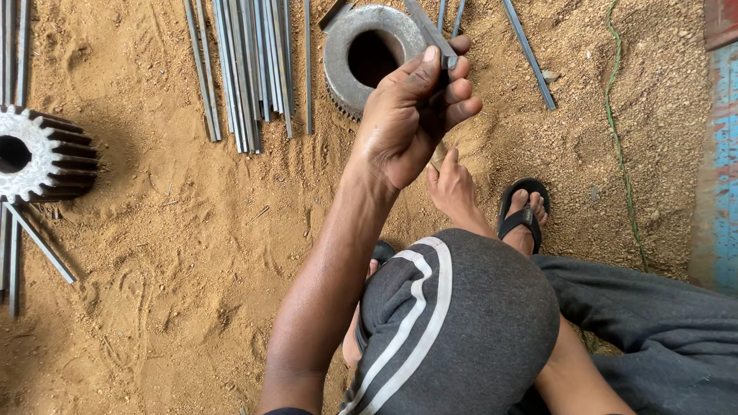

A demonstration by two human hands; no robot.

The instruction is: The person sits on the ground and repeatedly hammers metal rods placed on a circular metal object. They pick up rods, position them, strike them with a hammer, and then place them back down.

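Observation:
My left hand (pixel 415 107) is raised over the sandy ground, its fingers closed around a flat grey metal strip (pixel 427 31). The strip's upper end slants up and to the left across a large grey gear ring (pixel 338 58). Just below, my right hand (pixel 452 184) pinches the strip's lower end, which pokes out under my left palm. Both hands are above my bent knee in grey shorts with white stripes (pixel 461 323).
A bundle of several long metal strips (pixel 246 69) lies on the sand at top centre, with more strips at top right (pixel 530 54) and far left (pixel 38 242). A second toothed gear (pixel 38 154) lies at left. My foot in a black sandal (pixel 523 215) and a green cord (pixel 619 131) are at right.

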